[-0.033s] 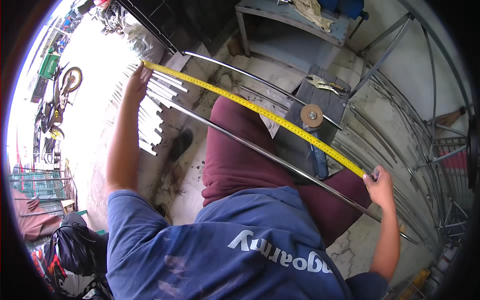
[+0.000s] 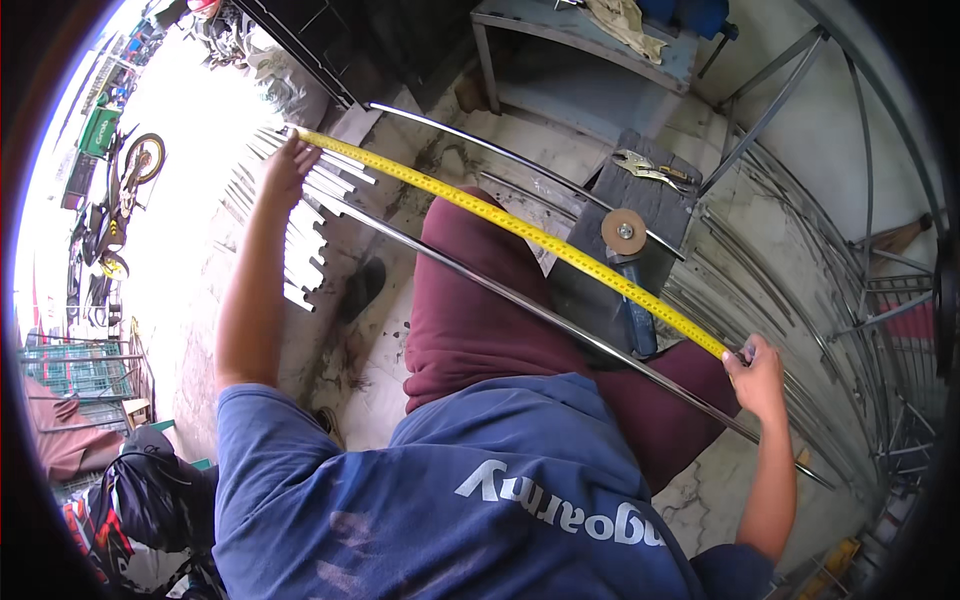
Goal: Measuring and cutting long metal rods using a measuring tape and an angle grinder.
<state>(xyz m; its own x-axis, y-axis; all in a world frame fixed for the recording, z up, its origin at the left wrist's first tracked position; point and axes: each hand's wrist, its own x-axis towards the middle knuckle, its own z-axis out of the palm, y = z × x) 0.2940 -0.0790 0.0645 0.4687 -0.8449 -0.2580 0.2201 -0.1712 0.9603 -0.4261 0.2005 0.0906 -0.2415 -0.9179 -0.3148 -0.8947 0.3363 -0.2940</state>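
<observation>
Tape measure (image 2: 560, 245) spans left hand (image 2: 288, 168) and right hand (image 2: 757, 377), both pinching it; measuring seems underway, the next move probably calling for alignment along the steel tube (image 2: 520, 299).

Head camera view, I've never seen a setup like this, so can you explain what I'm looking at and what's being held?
There is no robot here, just a person's two bare hands. The camera is worn on the head and looks down; its wide fisheye lens bends straight edges near the rim. The left hand holds one end of a stretched yellow tape measure, and the right hand grips it farther along. A shiny metal tube crosses the lap below the tape. Beyond, on a dark low support, are locking pliers and an angle grinder with a brown disc.
</observation>
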